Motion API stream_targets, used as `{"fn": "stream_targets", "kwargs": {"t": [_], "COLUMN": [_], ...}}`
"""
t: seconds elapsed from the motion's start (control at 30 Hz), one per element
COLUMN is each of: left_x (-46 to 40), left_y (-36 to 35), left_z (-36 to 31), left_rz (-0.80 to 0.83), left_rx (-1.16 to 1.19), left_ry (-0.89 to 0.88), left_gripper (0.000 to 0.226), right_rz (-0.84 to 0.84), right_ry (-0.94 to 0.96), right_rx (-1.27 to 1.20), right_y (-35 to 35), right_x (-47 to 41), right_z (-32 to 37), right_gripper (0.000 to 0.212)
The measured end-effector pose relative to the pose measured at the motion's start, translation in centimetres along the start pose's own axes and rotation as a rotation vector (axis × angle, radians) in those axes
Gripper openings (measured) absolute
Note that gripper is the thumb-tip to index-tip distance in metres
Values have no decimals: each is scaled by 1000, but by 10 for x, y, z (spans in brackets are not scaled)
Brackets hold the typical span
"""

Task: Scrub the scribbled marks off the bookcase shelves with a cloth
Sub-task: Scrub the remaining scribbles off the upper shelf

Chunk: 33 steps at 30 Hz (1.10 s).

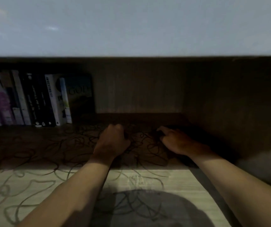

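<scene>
A person's 2 hands reach into a dark bookcase shelf covered in scribbled marks. The left hand is fisted, the right hand curled; no cloth is discernible. Marks run leftward toward books, nearer the left hand.

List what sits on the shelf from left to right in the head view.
Books → left hand → right hand → bookcase side wall. Scribbles run under it all.
</scene>
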<state>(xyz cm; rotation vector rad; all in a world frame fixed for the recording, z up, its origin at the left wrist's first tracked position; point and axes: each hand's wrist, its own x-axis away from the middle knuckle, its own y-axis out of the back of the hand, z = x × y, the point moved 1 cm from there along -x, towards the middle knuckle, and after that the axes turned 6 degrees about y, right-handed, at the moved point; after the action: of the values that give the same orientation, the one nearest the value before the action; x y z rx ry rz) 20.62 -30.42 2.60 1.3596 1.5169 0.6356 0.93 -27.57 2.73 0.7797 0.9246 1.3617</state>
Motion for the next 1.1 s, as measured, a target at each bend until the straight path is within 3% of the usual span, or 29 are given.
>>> {"fn": "stream_targets", "kwargs": {"t": [0.4,0.67,0.97,1.1], "left_x": [-1,-1,-2,-4], "left_y": [1,0,-3,-4], "left_z": [-2,0,6,4], "left_rz": [6,18,18,22], "left_rx": [17,54,101,111], "left_ry": [-2,-13,-55,-38], "left_gripper": [34,31,34,33], "right_rz": [4,-12,-45,4], "right_ry": [-32,95,-31,11], "right_rx": [-19,-153,-56,-5], "right_y": [2,-3,-3,-1], "right_x": [-49,-10,-40,-21], "right_z": [0,-1,8,4], "right_gripper": [43,36,39,37]}}
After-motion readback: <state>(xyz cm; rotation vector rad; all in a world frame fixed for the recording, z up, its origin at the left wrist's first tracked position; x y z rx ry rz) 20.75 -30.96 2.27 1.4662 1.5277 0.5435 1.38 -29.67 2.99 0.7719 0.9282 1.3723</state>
